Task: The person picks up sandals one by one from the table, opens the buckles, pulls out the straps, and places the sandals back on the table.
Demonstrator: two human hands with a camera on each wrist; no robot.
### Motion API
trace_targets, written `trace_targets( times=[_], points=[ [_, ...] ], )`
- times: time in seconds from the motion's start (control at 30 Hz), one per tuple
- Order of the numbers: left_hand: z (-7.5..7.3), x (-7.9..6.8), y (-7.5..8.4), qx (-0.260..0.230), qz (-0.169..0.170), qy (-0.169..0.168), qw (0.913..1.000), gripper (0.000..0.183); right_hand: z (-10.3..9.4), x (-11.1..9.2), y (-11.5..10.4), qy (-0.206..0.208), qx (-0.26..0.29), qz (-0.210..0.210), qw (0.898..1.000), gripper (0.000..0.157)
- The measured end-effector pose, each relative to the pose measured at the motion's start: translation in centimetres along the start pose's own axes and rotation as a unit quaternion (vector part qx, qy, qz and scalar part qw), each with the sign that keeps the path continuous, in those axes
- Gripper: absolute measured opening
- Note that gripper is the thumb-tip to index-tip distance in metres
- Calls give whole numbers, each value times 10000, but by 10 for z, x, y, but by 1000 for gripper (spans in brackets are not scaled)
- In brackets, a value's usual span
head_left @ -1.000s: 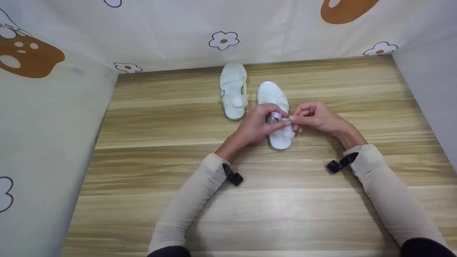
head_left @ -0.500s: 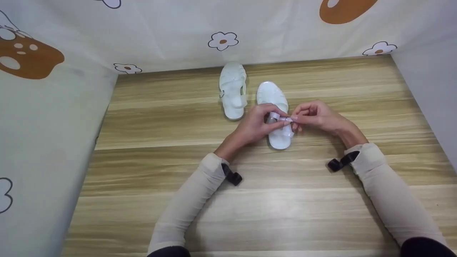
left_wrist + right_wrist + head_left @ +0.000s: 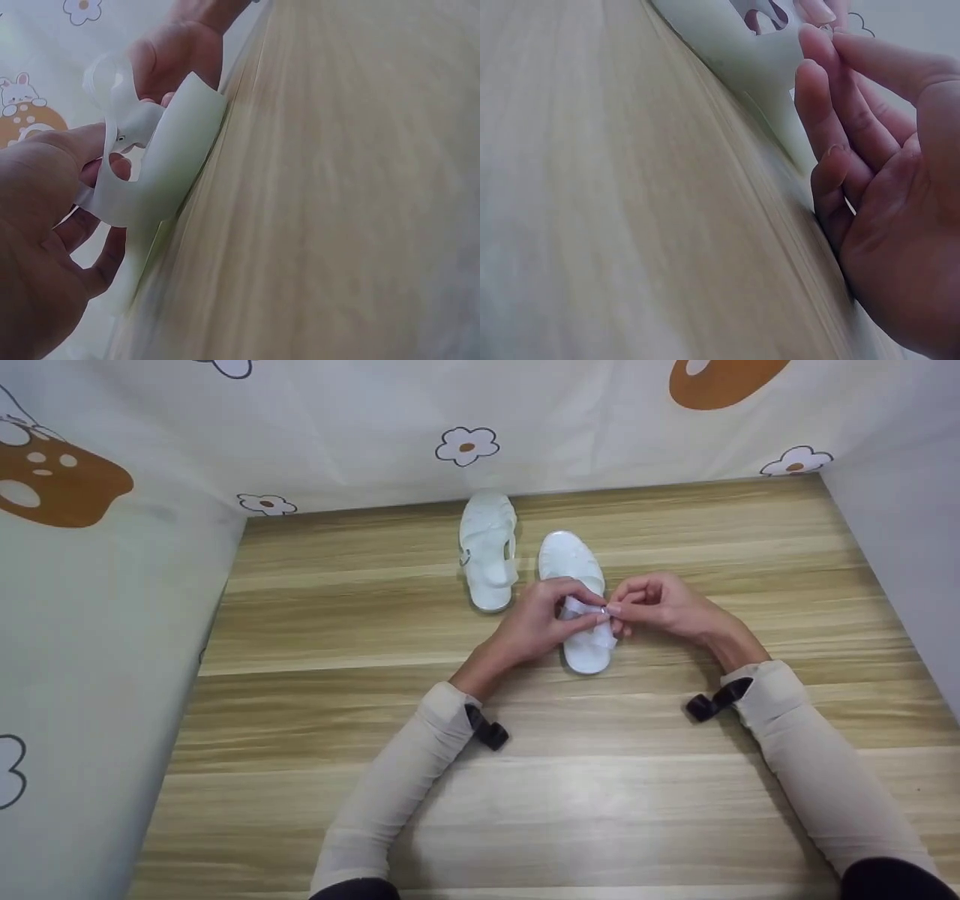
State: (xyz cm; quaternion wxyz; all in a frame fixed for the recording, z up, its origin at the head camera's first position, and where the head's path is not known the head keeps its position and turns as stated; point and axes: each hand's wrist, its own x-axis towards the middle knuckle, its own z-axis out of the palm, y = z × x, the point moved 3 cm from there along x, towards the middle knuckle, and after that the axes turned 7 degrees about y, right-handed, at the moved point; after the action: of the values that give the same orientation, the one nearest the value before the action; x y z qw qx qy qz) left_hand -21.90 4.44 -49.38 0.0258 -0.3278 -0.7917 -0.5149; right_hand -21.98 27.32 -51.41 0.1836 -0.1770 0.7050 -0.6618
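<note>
A white sandal (image 3: 570, 556) lies sole down on the wooden surface, toe away from me. Over its right side my left hand (image 3: 536, 622) pinches the ankle strap near a small shiny buckle (image 3: 603, 611) between thumb and forefinger. From the other side, my right hand (image 3: 667, 604) pinches the same strap at the buckle, thumb against forefinger and the other fingers curled. In the left wrist view the pale strap (image 3: 120, 161) arches up from the heel part (image 3: 184, 135). Fingertips cover much of the buckle, so I cannot tell whether it is fastened.
Left of the worked sandal, its white mate (image 3: 487, 540) lies with its toe by the back wall cloth (image 3: 360, 435). Wood-grain boards (image 3: 570, 787) spread toward me. Pale walls stand at the left and right.
The strap loop that stood up beside my left fingers now lies flatter over the sandal. My right fingertips moved slightly right, then back left to the buckle. My left hand has hardly moved.
</note>
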Motion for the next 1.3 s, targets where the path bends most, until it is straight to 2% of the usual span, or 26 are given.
trace_targets(
  times=[0.1, 0.2, 0.3, 0.43, 0.7, 0.9, 1.3],
  points=[
    [-2, 1, -1, -85, -109, -149, 9998, 18, 0, 1, 0, 54, 83, -1, 10000, 16],
    [-5, 1, -2, -163, -214, -214, 9994, 19, 0, 2, 0, 80, -108, -76, 9999, 25],
    [-6, 1, -3, -252, -282, -132, 9992, 19, 0, 2, 0, 165, -538, -177, 9983, 35],
    [-7, 1, -3, -346, -385, 3, 9987, 20, 2, 3, 0, 426, -870, -194, 9951, 35],
    [-7, 2, -5, -245, -337, 150, 9990, 19, 3, 2, 0, 700, -887, -332, 9930, 32],
    [-7, 3, -6, -339, -359, 138, 9987, 14, 2, 2, 1, 663, -748, -405, 9942, 30],
    [-7, 3, -9, -661, -634, 143, 9957, 15, 1, 1, 1, 675, -710, -500, 9939, 26]
  ],
)
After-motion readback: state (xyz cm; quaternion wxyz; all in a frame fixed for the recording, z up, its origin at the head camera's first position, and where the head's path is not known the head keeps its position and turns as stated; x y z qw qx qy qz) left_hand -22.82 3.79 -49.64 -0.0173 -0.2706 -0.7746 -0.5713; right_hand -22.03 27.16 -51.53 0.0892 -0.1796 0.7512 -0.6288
